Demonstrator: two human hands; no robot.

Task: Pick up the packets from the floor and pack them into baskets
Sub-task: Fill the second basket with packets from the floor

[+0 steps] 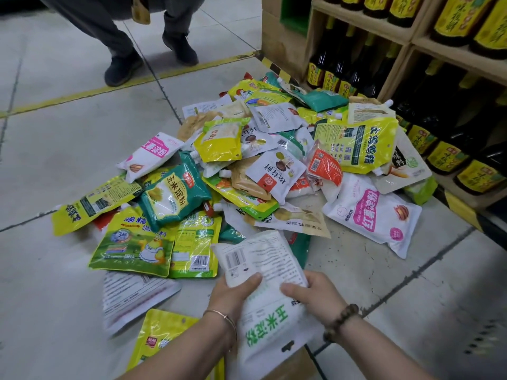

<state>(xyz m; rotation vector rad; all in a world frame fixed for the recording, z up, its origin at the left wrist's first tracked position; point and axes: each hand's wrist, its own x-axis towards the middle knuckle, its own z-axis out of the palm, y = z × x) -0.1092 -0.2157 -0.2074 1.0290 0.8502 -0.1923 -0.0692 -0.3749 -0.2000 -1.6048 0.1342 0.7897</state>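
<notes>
Both hands are busy with a pair of white packets (267, 294) held low and close to the body. The left hand (233, 293) has its fingers (247, 281) curled round the left edge, thumb on top. The right hand (311, 294) pinches the right edge the same way, so neither hand is free. The upper packet shows a barcode and small print, and the lower one shows large green lettering. Their long axis runs away from us towards the pile of packets (260, 160), with the far end tipped a little to the left. That pile lies on the floor (68, 133) straight ahead of the hands, spread against the foot of a shelf of bottles (411, 37). We judge the held pair ready to go into a basket, though we see no basket. A brown edge (296, 364) under the packets may be a box, but too little of it shows to tell. Of the loose packets, a yellow one (162, 335) lies just beside the left forearm, nearest that hand. A white and pink one (375, 212) lies ahead on the right, closer to the right hand. Another person's shoes (123, 68) stand beyond the pile.
</notes>
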